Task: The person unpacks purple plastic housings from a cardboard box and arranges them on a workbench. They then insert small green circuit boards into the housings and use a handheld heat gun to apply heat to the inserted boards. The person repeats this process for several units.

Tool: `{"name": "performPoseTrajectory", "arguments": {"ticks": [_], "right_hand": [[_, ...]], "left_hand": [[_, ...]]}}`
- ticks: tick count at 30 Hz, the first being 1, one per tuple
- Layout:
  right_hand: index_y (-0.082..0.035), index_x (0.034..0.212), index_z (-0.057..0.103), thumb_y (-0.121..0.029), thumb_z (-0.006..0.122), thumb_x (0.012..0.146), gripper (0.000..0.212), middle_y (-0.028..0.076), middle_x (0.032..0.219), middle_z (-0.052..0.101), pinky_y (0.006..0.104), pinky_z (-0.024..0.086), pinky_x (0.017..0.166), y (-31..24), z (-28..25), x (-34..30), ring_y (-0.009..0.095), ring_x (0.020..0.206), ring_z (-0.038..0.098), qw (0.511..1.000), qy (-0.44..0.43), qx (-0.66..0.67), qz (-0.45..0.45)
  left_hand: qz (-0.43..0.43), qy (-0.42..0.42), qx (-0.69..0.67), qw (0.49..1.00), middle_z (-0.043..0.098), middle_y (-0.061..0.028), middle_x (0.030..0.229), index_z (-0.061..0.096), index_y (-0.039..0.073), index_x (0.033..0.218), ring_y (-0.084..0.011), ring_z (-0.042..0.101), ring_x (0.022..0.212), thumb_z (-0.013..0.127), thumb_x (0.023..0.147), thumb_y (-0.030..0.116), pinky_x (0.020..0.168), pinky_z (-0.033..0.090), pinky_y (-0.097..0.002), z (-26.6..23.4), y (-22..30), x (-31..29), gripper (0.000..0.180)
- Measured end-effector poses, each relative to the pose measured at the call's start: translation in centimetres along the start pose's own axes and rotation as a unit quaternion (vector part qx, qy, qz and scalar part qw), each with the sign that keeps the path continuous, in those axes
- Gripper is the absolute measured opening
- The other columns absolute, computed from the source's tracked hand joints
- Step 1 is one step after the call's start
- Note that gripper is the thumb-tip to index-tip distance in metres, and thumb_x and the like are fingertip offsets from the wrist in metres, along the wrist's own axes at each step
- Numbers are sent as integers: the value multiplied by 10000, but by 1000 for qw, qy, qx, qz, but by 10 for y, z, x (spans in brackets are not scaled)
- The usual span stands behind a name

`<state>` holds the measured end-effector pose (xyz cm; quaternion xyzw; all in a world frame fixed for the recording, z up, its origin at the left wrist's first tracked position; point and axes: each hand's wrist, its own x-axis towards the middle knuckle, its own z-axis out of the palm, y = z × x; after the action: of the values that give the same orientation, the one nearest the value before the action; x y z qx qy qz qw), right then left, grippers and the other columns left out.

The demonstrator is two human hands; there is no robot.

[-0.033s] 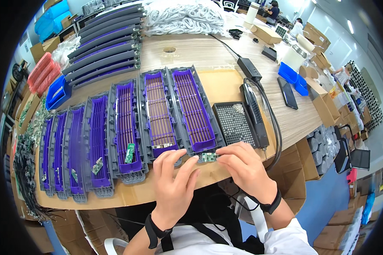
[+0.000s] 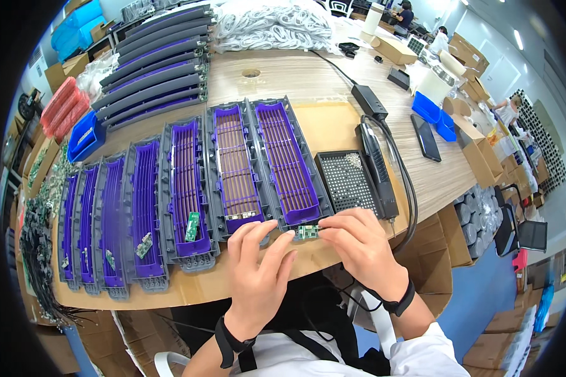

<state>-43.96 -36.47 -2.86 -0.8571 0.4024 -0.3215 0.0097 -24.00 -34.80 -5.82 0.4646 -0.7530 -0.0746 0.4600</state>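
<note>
A small green circuit board (image 2: 309, 232) lies at the near end of the rightmost grey casing with a purple slatted insert (image 2: 289, 166). My right hand (image 2: 366, 250) has its fingers pinched together at the board's right edge; the thumb is mostly hidden. On the board's left, my left hand (image 2: 256, 267) has its fingers apart, one fingertip close to the board and the casing's end. Nothing shows between those fingers. Another green board (image 2: 192, 227) rests tilted on a neighbouring casing (image 2: 187, 169), with smaller boards on the casings farther left.
Right of the casings sit a black tray of small metal parts (image 2: 349, 188) and a black handheld tool (image 2: 374, 164) with cables. A phone (image 2: 426, 137) lies beyond. Stacked grey casings (image 2: 154, 69) and bundled white cables (image 2: 273, 28) fill the back. Blue bins (image 2: 87, 137) flank the table.
</note>
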Motion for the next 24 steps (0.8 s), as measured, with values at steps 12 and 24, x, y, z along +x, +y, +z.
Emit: {"name": "performPoseTrajectory", "arguments": {"ticks": [12,24], "right_hand": [[-53,854,735,-40,691,684,177,-17,975,690,374,387,828,10,22,2,221,953,573,999,25,-31,29],[-42,904,730,-42,686,686,223,-11,1008,684,381,365,831,11,30,0,226,981,568,998,31,-45,14]], "left_hand": [[12,-60,29,998,587,-100,1257,693,37,990,-345,462,1203,785,684,38,970,417,-430,4,-5,4,320],[28,-75,58,995,587,-97,1282,694,13,966,-365,451,1227,771,700,36,988,409,-448,-3,-4,17,278]]}}
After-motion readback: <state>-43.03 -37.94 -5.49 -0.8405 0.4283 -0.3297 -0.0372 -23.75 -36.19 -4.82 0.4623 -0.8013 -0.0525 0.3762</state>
